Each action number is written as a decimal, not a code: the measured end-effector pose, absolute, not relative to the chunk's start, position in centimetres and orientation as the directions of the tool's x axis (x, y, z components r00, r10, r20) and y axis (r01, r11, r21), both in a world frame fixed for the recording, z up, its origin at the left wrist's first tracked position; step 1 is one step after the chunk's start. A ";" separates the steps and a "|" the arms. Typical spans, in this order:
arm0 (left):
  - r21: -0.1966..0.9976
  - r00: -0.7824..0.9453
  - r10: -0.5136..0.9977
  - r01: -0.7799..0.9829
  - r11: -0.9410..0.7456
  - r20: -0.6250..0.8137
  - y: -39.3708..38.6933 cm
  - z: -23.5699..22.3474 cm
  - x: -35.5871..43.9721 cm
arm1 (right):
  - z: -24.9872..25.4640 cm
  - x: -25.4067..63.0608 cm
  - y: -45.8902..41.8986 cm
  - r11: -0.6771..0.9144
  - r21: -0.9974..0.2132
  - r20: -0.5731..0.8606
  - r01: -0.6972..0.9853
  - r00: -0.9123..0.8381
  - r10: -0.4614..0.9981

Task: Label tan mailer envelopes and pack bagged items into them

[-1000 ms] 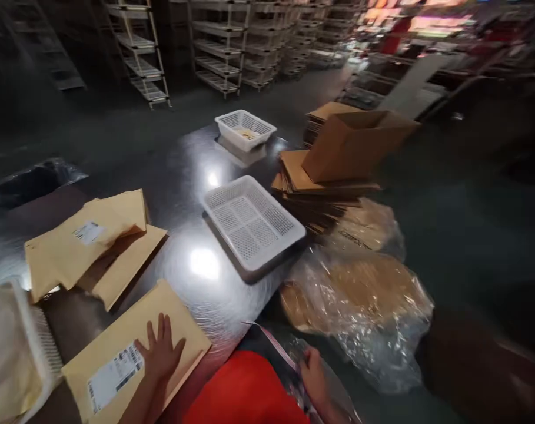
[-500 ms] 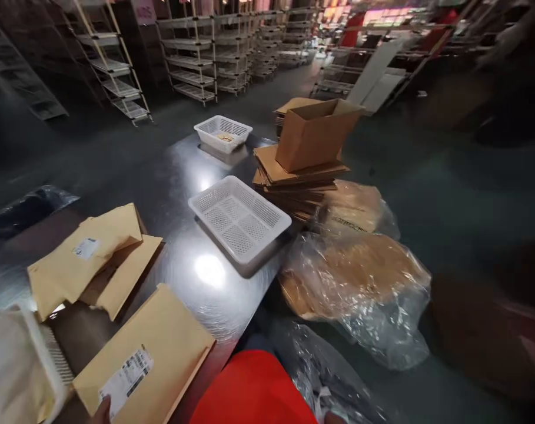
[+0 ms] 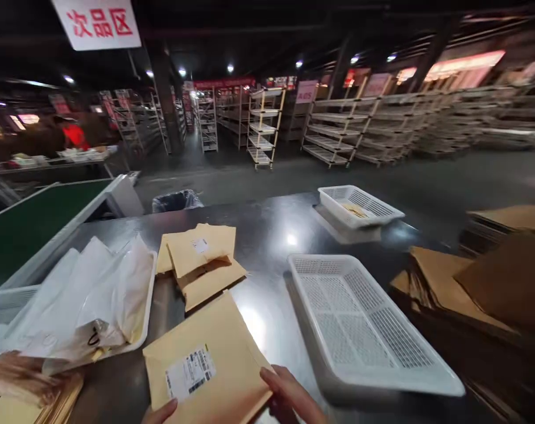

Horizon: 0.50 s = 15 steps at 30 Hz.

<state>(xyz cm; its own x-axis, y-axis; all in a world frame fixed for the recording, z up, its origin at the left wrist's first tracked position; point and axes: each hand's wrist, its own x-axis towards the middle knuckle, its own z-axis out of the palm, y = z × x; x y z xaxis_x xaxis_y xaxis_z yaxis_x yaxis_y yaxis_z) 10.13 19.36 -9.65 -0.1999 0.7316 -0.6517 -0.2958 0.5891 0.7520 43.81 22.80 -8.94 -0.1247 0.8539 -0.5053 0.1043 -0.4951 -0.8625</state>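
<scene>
A tan padded envelope [image 3: 232, 347] with a printed shipping label [image 3: 190, 372] is held low in front of me. My left hand [image 3: 160, 413] shows mostly its thumb, pressed on the envelope's lower edge. At the right edge, my right hand [image 3: 293, 394] grips with its thumb on top and its fingers underneath. Just beyond lie more tan envelopes [image 3: 209, 282], one of them labelled. To the left, white plastic packages [image 3: 103, 294] fill a white tray [image 3: 147, 306].
An unfilled white mesh basket [image 3: 359, 330] is on the metal table [image 3: 267, 224]; farther back, another basket [image 3: 338, 209] contains small tan items. Folded cardboard [image 3: 448, 282] is stacked at right. A blurred hand, apparently another person's [image 3: 20, 377], is over stacked envelopes. A green conveyor [image 3: 42, 206] runs left.
The view has swung left and up, showing the conveyor and shelving. My right hand, formerly at the bottom edge, now grips the envelope's right side. The left thumb stays on it.
</scene>
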 end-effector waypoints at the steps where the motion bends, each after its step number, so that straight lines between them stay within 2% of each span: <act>1: 0.738 -0.149 0.755 -0.397 0.546 -0.639 19.5 -9.5 10.6 | -8.5 44.5 23.5 -0.503 -0.862 -0.501 0.067 -0.275 0.821; 3: 0.710 -0.071 0.793 -0.499 0.497 -0.605 20.4 -8.6 11.4 | -7.4 45.6 25.0 -0.486 -0.873 -0.410 -0.026 -0.499 0.763; 5: 0.713 -0.052 0.815 -0.518 0.473 -0.578 22.5 -6.8 11.8 | -5.8 46.2 26.8 -0.460 -0.884 -0.351 -0.091 -0.521 0.778; 7: 0.734 -0.098 0.838 -0.544 0.406 -0.537 25.8 -4.3 11.7 | -3.6 46.4 29.3 -0.427 -0.901 -0.359 -0.082 -0.412 0.837; 9: 0.752 -0.206 0.862 -0.607 0.259 -0.463 29.8 -1.4 10.9 | -0.7 46.3 33.0 -0.379 -0.921 -0.346 -0.086 -0.263 0.900; 12: 0.780 -0.371 0.860 -0.623 0.050 -0.352 35.0 1.2 9.3 | 4.2 45.2 40.6 -0.245 -0.952 -0.238 -0.183 -0.059 0.969; 15: 0.792 -0.351 0.850 -0.598 0.119 -0.393 37.7 0.4 8.5 | 7.7 42.1 49.4 -0.080 -0.946 -0.106 -0.315 0.064 0.992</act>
<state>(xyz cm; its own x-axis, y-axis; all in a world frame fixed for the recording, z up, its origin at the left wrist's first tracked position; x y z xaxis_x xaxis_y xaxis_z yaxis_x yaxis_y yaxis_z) 8.51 37.72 0.36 -0.3514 0.8496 -0.3933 -0.5984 0.1193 0.7923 42.12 49.43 7.72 0.0637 0.9924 -0.1056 -0.3152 -0.0804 -0.9456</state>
